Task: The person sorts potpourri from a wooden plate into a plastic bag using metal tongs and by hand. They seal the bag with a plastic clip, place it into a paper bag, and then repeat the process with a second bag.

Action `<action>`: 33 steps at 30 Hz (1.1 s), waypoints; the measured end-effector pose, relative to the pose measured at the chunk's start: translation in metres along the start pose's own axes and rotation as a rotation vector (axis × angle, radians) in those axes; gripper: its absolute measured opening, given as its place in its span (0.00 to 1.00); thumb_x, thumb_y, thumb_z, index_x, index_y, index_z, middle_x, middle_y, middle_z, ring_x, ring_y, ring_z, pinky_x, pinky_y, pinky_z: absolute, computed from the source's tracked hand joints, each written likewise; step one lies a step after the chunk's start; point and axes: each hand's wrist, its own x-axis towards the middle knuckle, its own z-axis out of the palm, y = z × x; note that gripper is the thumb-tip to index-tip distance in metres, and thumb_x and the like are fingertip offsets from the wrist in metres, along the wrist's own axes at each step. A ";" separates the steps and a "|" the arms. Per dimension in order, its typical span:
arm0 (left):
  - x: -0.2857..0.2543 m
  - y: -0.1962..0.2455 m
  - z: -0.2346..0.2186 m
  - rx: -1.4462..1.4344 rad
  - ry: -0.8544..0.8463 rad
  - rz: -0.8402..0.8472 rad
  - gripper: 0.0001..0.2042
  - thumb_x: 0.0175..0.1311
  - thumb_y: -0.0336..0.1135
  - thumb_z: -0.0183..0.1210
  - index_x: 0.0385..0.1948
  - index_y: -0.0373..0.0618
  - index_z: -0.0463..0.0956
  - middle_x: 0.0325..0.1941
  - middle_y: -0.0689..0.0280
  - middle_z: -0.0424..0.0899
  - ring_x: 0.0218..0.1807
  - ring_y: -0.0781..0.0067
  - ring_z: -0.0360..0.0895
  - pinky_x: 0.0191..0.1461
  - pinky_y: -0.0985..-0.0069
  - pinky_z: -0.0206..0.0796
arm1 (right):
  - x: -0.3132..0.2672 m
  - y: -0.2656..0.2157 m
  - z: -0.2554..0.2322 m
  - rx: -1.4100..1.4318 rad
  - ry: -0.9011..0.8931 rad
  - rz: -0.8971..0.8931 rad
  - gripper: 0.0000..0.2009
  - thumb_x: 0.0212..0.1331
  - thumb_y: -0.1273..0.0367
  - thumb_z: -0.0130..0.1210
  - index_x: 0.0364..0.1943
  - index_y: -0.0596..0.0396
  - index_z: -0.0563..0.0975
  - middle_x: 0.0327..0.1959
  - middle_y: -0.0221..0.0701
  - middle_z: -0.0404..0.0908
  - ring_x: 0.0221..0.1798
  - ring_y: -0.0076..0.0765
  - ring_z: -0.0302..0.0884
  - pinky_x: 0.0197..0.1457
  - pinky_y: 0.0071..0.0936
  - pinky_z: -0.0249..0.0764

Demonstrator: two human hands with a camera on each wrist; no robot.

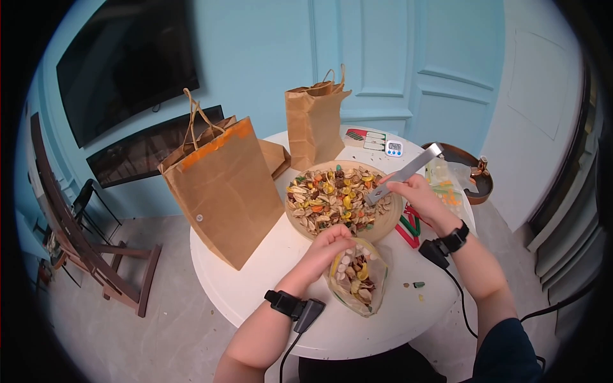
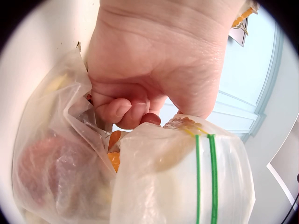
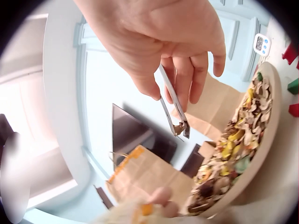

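Note:
My left hand (image 1: 325, 251) grips the rim of a clear zip bag (image 1: 373, 300) at the table's near side; dried pieces lie inside it. In the left wrist view the fingers of the left hand (image 2: 154, 70) curl at the mouth of the bag (image 2: 159, 177). My right hand (image 1: 421, 199) holds metal tongs (image 1: 408, 171) over the right edge of a round tray (image 1: 397, 220) of dried petals and pieces (image 1: 332, 198). Between the tips of the tongs (image 3: 174, 95), below my right hand (image 3: 163, 42), a small brown piece (image 3: 179, 128) is pinched.
A large paper bag (image 1: 223, 198) stands left of the tray, a smaller one (image 1: 314, 127) behind it. A timer (image 1: 394, 149), red and green clips (image 1: 408, 231) and a plastic packet (image 1: 447, 191) lie to the right. Crumbs (image 1: 418, 285) lie right of the zip bag.

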 end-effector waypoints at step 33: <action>0.000 -0.002 -0.001 0.011 0.003 -0.011 0.03 0.61 0.30 0.54 0.28 0.48 0.68 0.26 0.77 0.73 0.29 0.91 0.68 0.32 0.90 0.59 | 0.004 0.046 0.006 -0.378 0.009 -0.078 0.15 0.55 0.66 0.58 0.43 0.62 0.78 0.37 0.36 0.83 0.42 0.31 0.79 0.48 0.28 0.72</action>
